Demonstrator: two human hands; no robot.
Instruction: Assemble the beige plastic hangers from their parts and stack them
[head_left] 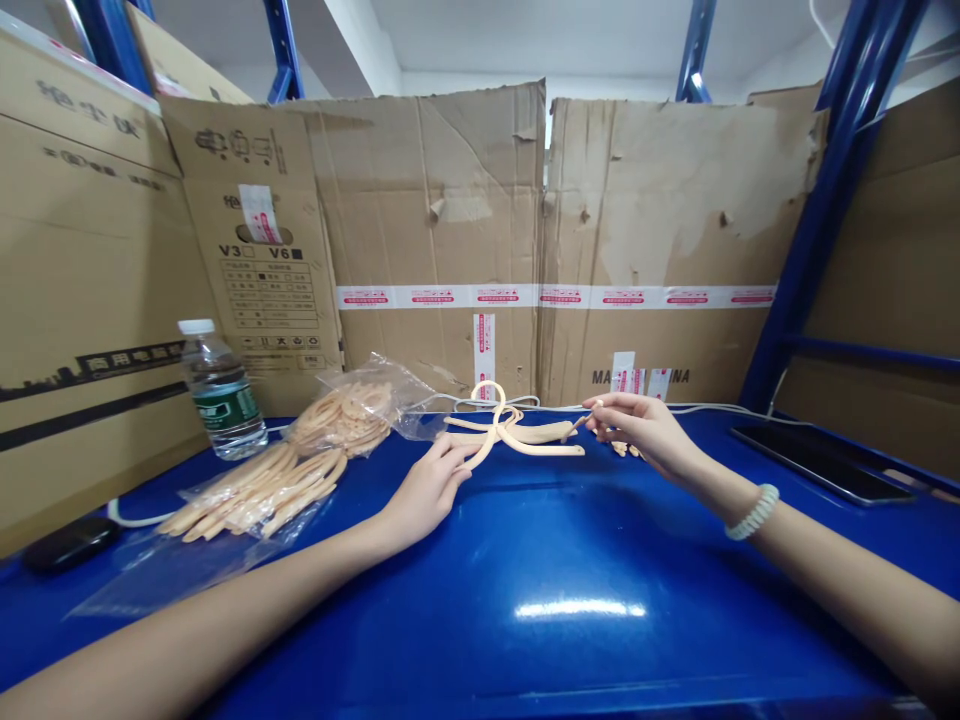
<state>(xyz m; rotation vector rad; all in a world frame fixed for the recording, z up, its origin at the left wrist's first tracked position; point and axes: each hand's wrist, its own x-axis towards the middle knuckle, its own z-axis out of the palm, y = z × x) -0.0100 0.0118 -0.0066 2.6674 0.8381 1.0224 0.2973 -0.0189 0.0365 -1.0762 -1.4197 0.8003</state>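
My left hand (pixel 429 490) is closed, with thumb and fingers on one end of a beige, tube-like strap (pixel 491 435). This strap crosses over itself in a loop, and its other end, with a small hole, points right. More beige straps (pixel 540 433) lie just behind it. To the right, my right hand (pixel 637 425) is raised with fingertips pinched together; a thin brownish piece (pixel 576 430) pokes out from them, too small to name. Under that hand sits a little pile of small beige pieces (pixel 621 446), partly hidden by the fingers.
On the left, bundles of beige straps (pixel 259 490) lie in clear plastic bags (pixel 405 395). A water bottle (pixel 221 395) and a black rounded object (pixel 71 543) stand nearby. A phone (pixel 821 463) lies right on the blue table (pixel 525 560). Cardboard (pixel 435 240) walls the back; a white cable (pixel 705 408) runs along it.
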